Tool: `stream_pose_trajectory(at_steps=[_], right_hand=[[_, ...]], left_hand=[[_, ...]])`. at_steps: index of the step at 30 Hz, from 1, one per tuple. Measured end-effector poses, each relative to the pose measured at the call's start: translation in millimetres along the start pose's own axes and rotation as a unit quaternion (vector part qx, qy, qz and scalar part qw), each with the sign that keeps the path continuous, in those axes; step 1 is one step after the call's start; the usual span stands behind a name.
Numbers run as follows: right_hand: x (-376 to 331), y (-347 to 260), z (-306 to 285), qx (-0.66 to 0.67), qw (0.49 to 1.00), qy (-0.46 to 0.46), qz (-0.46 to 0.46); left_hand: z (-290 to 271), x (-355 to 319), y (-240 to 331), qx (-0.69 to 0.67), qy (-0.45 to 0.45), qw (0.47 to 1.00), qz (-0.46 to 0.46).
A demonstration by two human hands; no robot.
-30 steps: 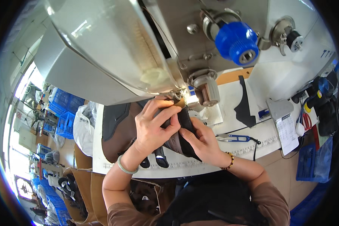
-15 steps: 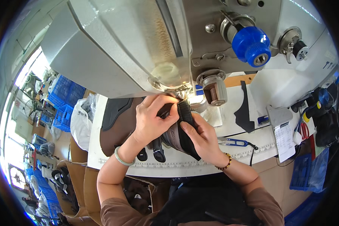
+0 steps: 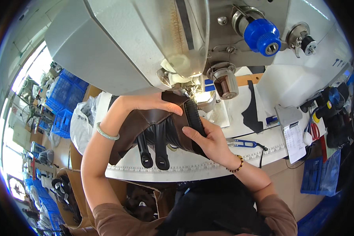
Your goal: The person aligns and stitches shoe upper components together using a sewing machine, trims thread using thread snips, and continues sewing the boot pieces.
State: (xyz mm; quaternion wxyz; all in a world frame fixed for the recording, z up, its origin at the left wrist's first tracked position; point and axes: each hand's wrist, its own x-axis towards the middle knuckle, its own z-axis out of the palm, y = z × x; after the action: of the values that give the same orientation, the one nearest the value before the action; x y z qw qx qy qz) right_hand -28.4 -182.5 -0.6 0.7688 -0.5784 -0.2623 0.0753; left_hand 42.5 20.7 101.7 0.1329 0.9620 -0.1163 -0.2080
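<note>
Overhead, the big grey industrial sewing machine [image 3: 145,43] fills most of the view, its blue knob [image 3: 261,36] off to the right. Below it runs the white bench [image 3: 240,157] with a ruler edge. Under the needle area sits the brown leather shoe upper [image 3: 157,126], folded and curved, with two black straps [image 3: 153,147] dangling toward the person. It looks light and pliant, though the stitched black edge band [image 3: 192,116] seems stiffer; holding it at that band and along the top fold would likely steady it best, since the smooth leather might slide. The left hand [image 3: 145,103] lies over the top fold, fingers pressed down on the leather. The right hand [image 3: 206,137] cups the band from below, thumb clamped against it. Small blue-handled snips [image 3: 243,143] lie near the right wrist.
</note>
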Motion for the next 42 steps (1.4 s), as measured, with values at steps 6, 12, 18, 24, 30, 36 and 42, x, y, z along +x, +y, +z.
stream_pose_trajectory(at_steps=[6, 12, 18, 24, 30, 36, 42], right_hand=[[-1.1, -13.2, -7.0, -0.157, 0.985, 0.025, 0.073], [6.6, -22.6, -21.9, -0.088, 0.992, 0.053, 0.070], [26.3, -32.8, -54.2, -0.067, 0.991, 0.038, 0.105], [29.2, -26.7, -59.3, -0.045, 0.995, 0.036, 0.087], [31.2, -31.8, -67.1, -0.097, 0.987, 0.015, 0.125], [38.1, -42.5, -76.3, -0.129, 0.981, -0.051, 0.136], [42.4, -53.8, -68.0, -0.183, 0.970, -0.095, 0.129]], left_hand=[[1.0, -10.7, 14.6, -0.130, 0.023, 0.986, 0.098], [2.7, -26.6, 32.4, -0.173, 0.010, 0.982, 0.075], [29.9, -31.9, 39.3, -0.047, 0.214, 0.968, 0.123], [44.1, -26.7, 36.6, -0.098, 0.279, 0.947, 0.128], [44.7, -28.5, 39.0, -0.120, 0.258, 0.952, 0.109], [44.2, -30.7, 45.6, -0.115, 0.264, 0.953, 0.099], [42.5, -24.4, 35.0, -0.117, 0.244, 0.957, 0.100]])
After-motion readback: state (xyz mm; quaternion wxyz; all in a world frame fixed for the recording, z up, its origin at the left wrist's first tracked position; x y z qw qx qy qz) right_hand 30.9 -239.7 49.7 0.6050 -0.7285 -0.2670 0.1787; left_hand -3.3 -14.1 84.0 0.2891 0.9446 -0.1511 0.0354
